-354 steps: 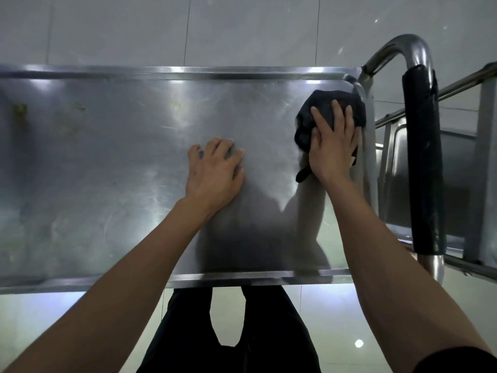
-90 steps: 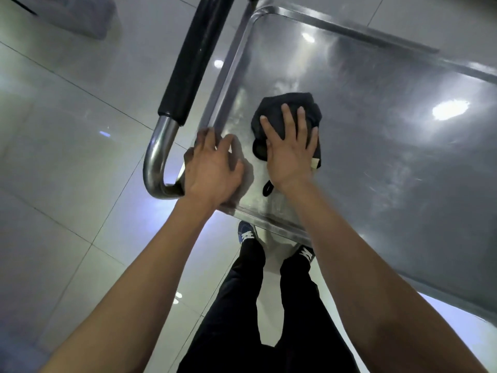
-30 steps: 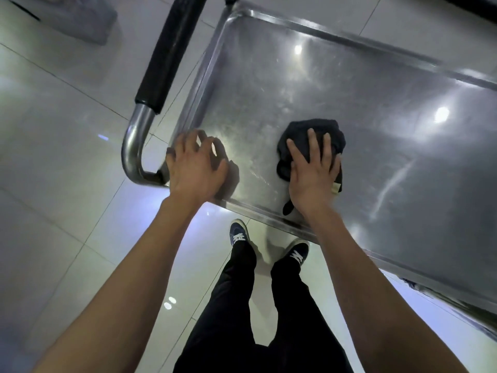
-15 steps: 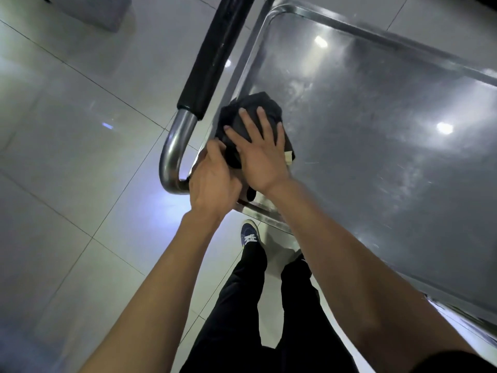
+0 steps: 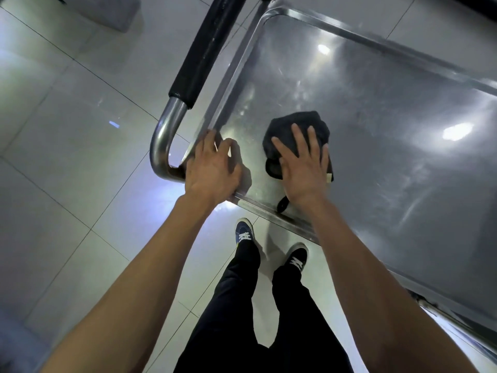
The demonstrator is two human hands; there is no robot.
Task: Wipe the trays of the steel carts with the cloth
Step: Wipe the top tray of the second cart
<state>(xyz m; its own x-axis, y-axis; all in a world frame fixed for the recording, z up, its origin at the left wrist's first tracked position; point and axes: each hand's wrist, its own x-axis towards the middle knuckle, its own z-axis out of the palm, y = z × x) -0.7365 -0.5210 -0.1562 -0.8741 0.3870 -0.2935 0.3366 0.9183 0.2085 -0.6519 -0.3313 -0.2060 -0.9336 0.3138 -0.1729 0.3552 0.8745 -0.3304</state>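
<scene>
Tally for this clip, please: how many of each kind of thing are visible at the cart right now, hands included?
Hands: 2, left hand and right hand
Cloth: 1, dark
Tray: 1, steel
Handle: 1, black grip on a steel tube
Shoes: 2, at and
Total: 7

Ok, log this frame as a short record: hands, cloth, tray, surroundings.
left hand: rests on the tray's near corner, holding nothing
right hand: fingers spread flat, pressing the cloth
cloth: dark, bunched, on the tray near its handle end
tray: steel, streaky, glare spots
handle: black grip on a steel tube
floor: pale tiles
</scene>
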